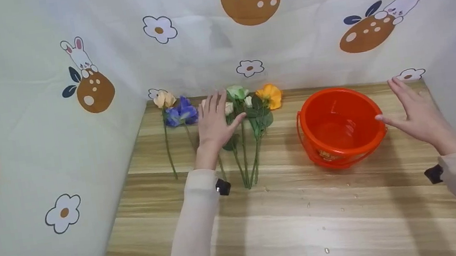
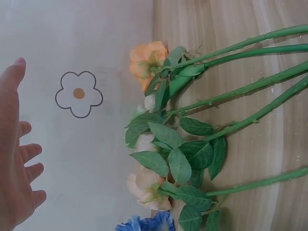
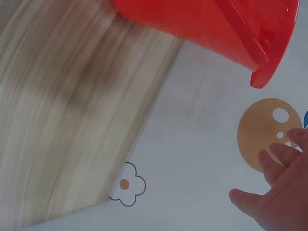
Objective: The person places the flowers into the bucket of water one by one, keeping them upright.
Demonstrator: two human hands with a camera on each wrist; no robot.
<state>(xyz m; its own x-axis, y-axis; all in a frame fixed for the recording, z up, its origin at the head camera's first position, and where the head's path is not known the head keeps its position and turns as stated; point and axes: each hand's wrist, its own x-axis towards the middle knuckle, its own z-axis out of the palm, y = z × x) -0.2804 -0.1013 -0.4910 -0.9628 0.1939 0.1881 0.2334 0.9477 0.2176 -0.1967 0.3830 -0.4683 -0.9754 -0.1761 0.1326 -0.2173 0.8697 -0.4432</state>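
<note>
Grasping apparently not started: left hand (image 1: 214,125) over mid-frame flowers (image 1: 260,117), right hand (image 1: 422,117) beside bucket (image 1: 340,130); fingers (image 1: 213,104) spread, nothing held; closing needed.

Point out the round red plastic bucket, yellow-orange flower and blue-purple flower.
Round red plastic bucket (image 1: 334,104): head view, on its far inner wall.
Yellow-orange flower (image 1: 269,96): head view, on its petals.
Blue-purple flower (image 1: 181,112): head view, on its petals.
</note>
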